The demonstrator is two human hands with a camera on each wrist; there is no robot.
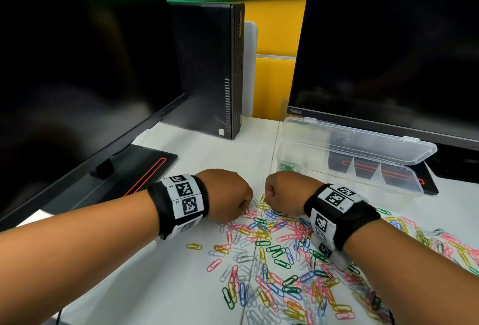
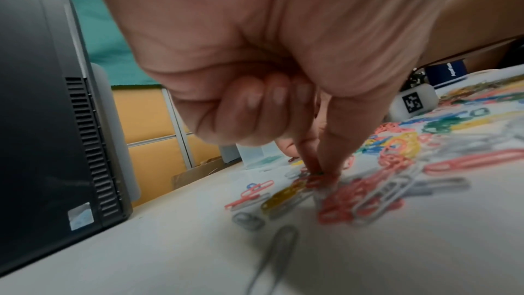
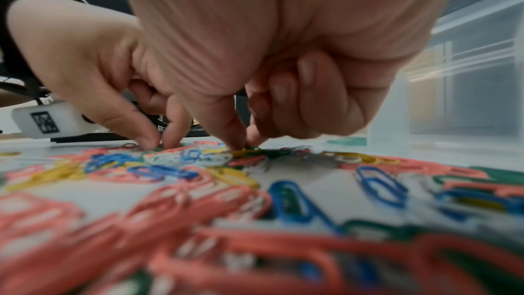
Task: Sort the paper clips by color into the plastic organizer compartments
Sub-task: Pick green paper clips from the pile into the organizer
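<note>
Both hands work at the far edge of the paper clips (image 1: 282,254) spread on the white table (image 1: 166,286): the left hand (image 1: 228,195) has its thumb and first finger pressed together on a green clip (image 3: 159,149) that their tips mostly hide, the other fingers (image 2: 255,98) curled in. The right hand (image 1: 285,192) pinches a green clip too (image 3: 252,147), though blur makes the grip hard to judge. The clear organizer (image 1: 347,166) stands open at the far right, green clips (image 1: 289,168) in its left compartment, its far side partly hidden by the raised lid (image 1: 357,140).
</note>
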